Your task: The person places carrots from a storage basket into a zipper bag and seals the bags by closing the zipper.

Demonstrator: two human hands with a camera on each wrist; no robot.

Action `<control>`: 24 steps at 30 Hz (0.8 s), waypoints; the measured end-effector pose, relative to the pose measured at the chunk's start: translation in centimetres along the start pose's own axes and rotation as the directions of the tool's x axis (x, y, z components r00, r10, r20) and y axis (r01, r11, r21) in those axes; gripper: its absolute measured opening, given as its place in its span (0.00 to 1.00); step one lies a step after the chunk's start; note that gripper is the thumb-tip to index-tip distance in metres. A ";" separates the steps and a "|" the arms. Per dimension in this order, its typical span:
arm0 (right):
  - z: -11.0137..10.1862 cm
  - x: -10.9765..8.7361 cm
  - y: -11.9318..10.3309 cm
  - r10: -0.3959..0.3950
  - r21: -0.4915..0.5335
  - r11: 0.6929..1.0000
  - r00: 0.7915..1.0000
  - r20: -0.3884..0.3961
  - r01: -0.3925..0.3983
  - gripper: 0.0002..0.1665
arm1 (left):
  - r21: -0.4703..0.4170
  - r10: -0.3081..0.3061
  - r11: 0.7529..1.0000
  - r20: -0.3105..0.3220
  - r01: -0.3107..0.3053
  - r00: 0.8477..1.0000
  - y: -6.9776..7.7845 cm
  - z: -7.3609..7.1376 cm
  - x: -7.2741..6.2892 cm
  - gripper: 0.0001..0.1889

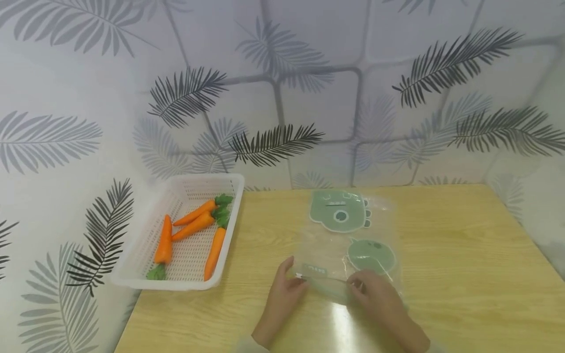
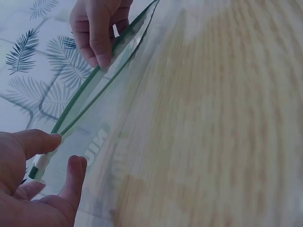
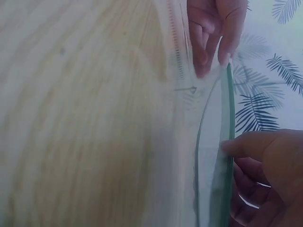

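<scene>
A clear plastic zipper bag (image 1: 324, 250) with green cartoon prints lies on the wooden table, its mouth edge toward me. My left hand (image 1: 282, 294) pinches the left end of that edge, beside a small white zip slider (image 1: 298, 276). Farther right along the edge, my right hand (image 1: 379, 296) pinches the rim between thumb and fingers. In the left wrist view, the bag's two green-edged lips (image 2: 90, 101) stand apart between the hands. The right wrist view shows the same gap beside my right thumb and fingers (image 3: 251, 144).
At the left of the table (image 1: 463, 255) stands a white plastic basket (image 1: 238, 196) holding several orange carrots (image 1: 164, 240) with green tops. A wall (image 1: 318, 108) with a leaf pattern rises behind the table's back edge.
</scene>
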State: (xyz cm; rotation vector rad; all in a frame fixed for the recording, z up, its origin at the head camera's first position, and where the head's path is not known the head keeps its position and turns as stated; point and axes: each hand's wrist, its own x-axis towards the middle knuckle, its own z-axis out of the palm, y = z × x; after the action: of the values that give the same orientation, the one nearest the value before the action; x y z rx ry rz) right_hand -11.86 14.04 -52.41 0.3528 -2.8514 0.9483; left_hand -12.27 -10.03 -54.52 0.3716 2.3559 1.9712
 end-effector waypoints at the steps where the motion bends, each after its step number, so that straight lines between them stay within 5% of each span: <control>1: -0.1 0.0 -0.2 0.005 0.004 1.000 1.000 -0.002 -0.005 0.03 | -0.020 -0.012 1.000 0.002 0.012 1.000 0.0 0.1 -0.1 0.38; 13: -0.3 -0.7 -2.5 0.090 0.077 0.993 0.996 -0.003 -0.089 0.04 | -0.262 -0.214 0.945 -0.038 0.197 0.976 0.2 2.4 -0.5 0.47; 18: -0.1 -0.7 -2.9 0.080 0.085 0.993 0.997 -0.015 -0.079 0.04 | -0.181 -0.249 0.954 -0.032 0.240 0.968 0.5 3.5 -0.8 0.33; 24: -0.4 -0.9 -3.3 0.034 0.083 0.996 0.998 -0.054 -0.029 0.04 | -0.078 -0.210 0.976 -0.058 0.205 0.976 0.5 3.8 -1.0 0.20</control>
State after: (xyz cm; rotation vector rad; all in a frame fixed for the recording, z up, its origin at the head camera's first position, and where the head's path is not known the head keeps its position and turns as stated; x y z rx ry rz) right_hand -10.14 11.82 -50.37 0.2853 -2.7822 1.0666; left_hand -10.49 -6.53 -54.85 0.0535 2.2481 1.9907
